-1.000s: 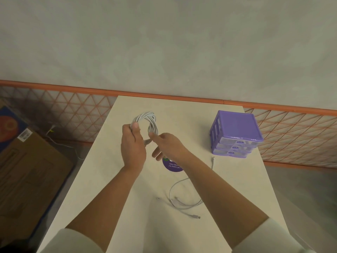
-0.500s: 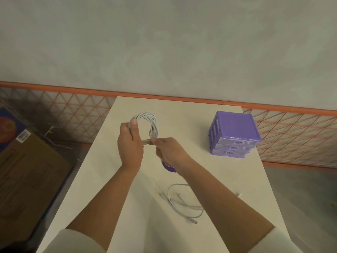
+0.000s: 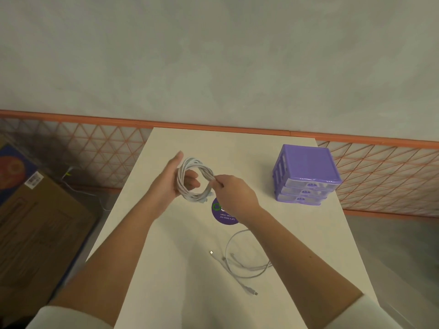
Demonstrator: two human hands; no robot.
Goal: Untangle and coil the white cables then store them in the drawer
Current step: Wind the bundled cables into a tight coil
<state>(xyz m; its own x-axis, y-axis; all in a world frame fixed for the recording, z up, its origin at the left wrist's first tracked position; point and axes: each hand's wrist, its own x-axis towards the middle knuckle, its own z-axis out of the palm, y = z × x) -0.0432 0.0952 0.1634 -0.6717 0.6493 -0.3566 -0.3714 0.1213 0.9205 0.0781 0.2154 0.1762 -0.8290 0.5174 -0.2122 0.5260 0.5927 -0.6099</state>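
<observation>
At frame centre, the coil (image 3: 195, 181) stands upright facing the camera, cradled in the spread left hand (image 3: 169, 184) and pinched by the right hand (image 3: 234, 194).

left hand (image 3: 167, 186) open, cable coil (image 3: 193, 181) around its fingers | right hand (image 3: 234, 194) pinches the coil's right side | loose cables (image 3: 242, 264) on table (image 3: 166, 257) — purple drawer unit (image 3: 306, 178) far right, drawers closed

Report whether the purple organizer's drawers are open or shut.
Shut: all three drawers of the purple organizer sit flush with its front, none pulled out.
</observation>
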